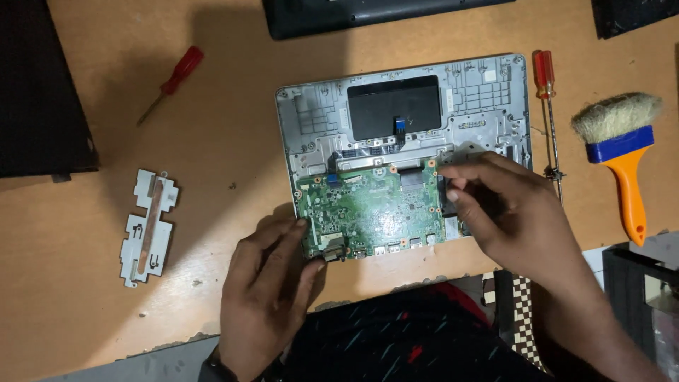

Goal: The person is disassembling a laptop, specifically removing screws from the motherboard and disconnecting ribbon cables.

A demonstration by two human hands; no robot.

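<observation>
Gripping the green circuit board (pixel 368 209) at its near-left corner, the left hand (pixel 265 293) pinches it; the right hand (pixel 506 212) curls fingers over its right edge (grip hidden). Board sits in the grey laptop shell (pixel 311 113); lifting seems underway, needing even pull.

circuit board (pixel 368 209) in laptop shell (pixel 311 113), brush (pixel 622 152) right

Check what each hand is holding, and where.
Both hands, left and right, grip the green circuit board by its lower-left corner and right edge.
</observation>
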